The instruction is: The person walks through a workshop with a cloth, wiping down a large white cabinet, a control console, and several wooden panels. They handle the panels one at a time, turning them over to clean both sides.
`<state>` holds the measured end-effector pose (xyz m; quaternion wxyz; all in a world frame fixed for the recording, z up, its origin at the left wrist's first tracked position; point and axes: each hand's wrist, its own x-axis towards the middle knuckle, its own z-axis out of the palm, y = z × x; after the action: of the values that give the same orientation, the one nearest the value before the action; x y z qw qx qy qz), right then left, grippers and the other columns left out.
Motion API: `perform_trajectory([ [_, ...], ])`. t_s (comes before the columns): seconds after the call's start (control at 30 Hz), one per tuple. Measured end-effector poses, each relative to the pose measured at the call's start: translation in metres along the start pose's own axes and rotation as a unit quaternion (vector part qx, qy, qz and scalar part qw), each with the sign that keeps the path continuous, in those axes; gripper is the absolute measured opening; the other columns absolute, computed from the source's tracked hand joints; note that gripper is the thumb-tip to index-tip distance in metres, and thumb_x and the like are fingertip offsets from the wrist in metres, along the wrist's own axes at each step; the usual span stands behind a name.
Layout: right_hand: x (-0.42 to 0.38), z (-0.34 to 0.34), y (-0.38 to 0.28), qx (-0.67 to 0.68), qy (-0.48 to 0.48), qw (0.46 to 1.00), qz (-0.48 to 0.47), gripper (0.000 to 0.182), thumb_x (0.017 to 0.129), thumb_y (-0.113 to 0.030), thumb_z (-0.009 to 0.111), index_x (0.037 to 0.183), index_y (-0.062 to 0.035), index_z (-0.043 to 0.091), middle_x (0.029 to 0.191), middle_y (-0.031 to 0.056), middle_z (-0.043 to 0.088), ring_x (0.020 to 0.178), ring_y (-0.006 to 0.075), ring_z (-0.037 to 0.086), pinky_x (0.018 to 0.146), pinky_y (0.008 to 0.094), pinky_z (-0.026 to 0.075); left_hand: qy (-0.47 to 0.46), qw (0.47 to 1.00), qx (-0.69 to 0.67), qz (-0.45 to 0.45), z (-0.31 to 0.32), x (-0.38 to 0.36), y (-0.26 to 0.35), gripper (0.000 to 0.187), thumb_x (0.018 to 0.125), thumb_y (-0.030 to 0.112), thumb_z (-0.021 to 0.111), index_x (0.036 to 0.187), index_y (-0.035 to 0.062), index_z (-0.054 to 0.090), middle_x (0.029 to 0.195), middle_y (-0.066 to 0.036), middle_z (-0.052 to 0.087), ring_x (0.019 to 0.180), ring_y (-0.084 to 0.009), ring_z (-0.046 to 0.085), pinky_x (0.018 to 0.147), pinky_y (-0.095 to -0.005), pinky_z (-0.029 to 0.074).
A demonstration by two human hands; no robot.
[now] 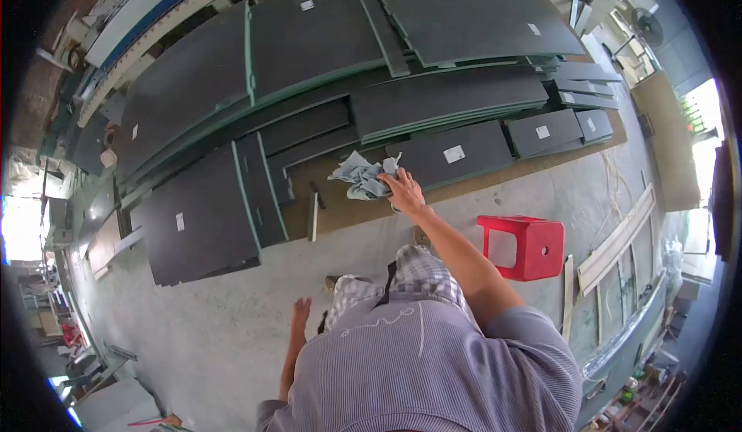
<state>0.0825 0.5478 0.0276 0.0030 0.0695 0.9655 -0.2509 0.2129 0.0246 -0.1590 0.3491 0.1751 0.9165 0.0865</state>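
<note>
Presently we keep a crumpled grey-green cloth (360,175) in our right hand (405,190), with the fingers closed upon its right edge, so the grip is pinching the fabric. This cloth is in front of us, above the brown board (352,214), just beside the left end of a dark panel (450,154) which carries a white label (454,154). Whether the cloth touches this panel, we cannot tell. Our left hand (302,308) hangs low over the concrete floor (224,339), near our left leg; it is too small in view, and we cannot tell if its fingers are spread or pressed together. To the right of our right forearm, a red plastic stool (539,250) is on the floor.
</note>
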Motion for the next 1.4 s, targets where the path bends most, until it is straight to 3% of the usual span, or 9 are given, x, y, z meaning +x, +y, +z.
perform_trajectory([
  [0.1,0.019,-0.025,0.09,-0.02,-0.024,0.996,0.081,0.054,0.063,-0.01,0.061,0.113,-0.0207,0.046,0.102,0.012,0.043,0.094,0.0309,0.047,0.074,0.0402,0.045,-0.038,0.979,0.142,0.139,0.001,-0.022,0.071,0.061,0.071,0.03,0.061,0.123,0.0088,0.038,0.111,-0.017,0.051,0.095,-0.029,0.053,0.073,-0.0395,0.043],
  [0.3,-0.122,-0.034,0.358,0.02,0.205,0.93,0.306,0.041,0.069,-0.018,0.054,0.107,-0.0044,0.05,0.094,0.0211,0.056,0.094,0.0318,0.054,0.076,0.0392,0.042,-0.003,0.822,-0.485,-0.299,-0.069,-0.035,0.248,0.053,0.079,0.037,0.054,0.121,0.0069,0.041,0.098,-0.008,0.057,0.072,-0.0163,0.058,0.053,-0.0262,0.043],
  [0.4,-0.191,-0.154,0.315,-0.048,0.016,0.751,0.658,0.053,0.07,-0.027,0.052,0.121,-0.0175,0.04,0.11,0.0192,0.05,0.103,0.0335,0.048,0.082,0.0437,0.041,0.035,0.753,-0.577,-0.314,-0.057,-0.033,0.253,0.051,0.078,0.037,0.056,0.117,0.0064,0.043,0.097,-0.007,0.057,0.069,-0.017,0.058,0.052,-0.0247,0.042],
  [0.7,-0.133,-0.214,0.313,-0.066,0.059,0.965,0.248,0.053,0.066,-0.015,0.058,0.117,-0.0124,0.044,0.112,0.0247,0.041,0.102,0.0394,0.043,0.083,0.0424,0.04,0.029,0.717,-0.588,-0.372,-0.031,-0.035,0.284,0.043,0.084,0.034,0.046,0.12,0.0112,0.04,0.11,-0.011,0.051,0.091,-0.0275,0.055,0.075,-0.0411,0.042],
  [0.8,-0.043,-0.199,0.326,-0.054,0.119,0.963,0.235,0.051,0.067,-0.016,0.059,0.116,-0.0132,0.044,0.113,0.0234,0.042,0.097,0.0393,0.047,0.08,0.0431,0.041,0.033,0.734,-0.572,-0.364,-0.005,-0.03,0.287,0.044,0.079,0.036,0.054,0.113,0.0089,0.047,0.094,-0.006,0.057,0.07,-0.0185,0.058,0.054,-0.0287,0.042],
  [0.9,-0.001,-0.134,0.298,-0.072,0.022,0.926,0.37,0.053,0.068,-0.023,0.062,0.116,-0.0133,0.043,0.114,0.0243,0.04,0.094,0.0382,0.049,0.077,0.0439,0.044,0.062,0.727,-0.585,-0.354,-0.008,-0.035,0.307,0.044,0.079,0.037,0.054,0.112,0.0078,0.048,0.093,-0.007,0.058,0.068,-0.019,0.059,0.051,-0.0287,0.042],
  [1.13,-0.028,-0.062,0.109,0.033,-0.254,0.962,-0.093,0.06,0.065,-0.026,0.063,0.12,-0.0138,0.041,0.11,0.0145,0.044,0.101,0.0296,0.047,0.08,0.04,0.044,0.054,0.779,-0.561,-0.276,0.048,-0.052,0.278,0.043,0.081,0.034,0.053,0.113,0.008,0.047,0.094,-0.009,0.058,0.073,-0.0223,0.06,0.059,-0.0342,0.044],
  [1.2,-0.013,-0.085,0.131,0.019,-0.206,0.977,-0.056,0.061,0.066,-0.025,0.062,0.121,-0.0137,0.04,0.111,0.0152,0.044,0.102,0.0303,0.046,0.082,0.0396,0.042,0.051,0.846,-0.486,-0.216,0.051,-0.045,0.276,0.042,0.081,0.034,0.052,0.113,0.0078,0.047,0.094,-0.009,0.058,0.075,-0.0228,0.06,0.061,-0.0355,0.044],
  [1.4,0.041,-0.224,0.306,-0.035,0.157,0.97,0.182,0.051,0.071,-0.018,0.06,0.118,-0.0081,0.042,0.096,0.0139,0.049,0.08,0.0233,0.052,0.066,0.0371,0.044,0.112,0.706,-0.633,-0.296,0.036,-0.068,0.276,0.042,0.082,0.035,0.049,0.112,0.0062,0.047,0.092,-0.009,0.058,0.073,-0.0239,0.06,0.06,-0.0358,0.046],
])
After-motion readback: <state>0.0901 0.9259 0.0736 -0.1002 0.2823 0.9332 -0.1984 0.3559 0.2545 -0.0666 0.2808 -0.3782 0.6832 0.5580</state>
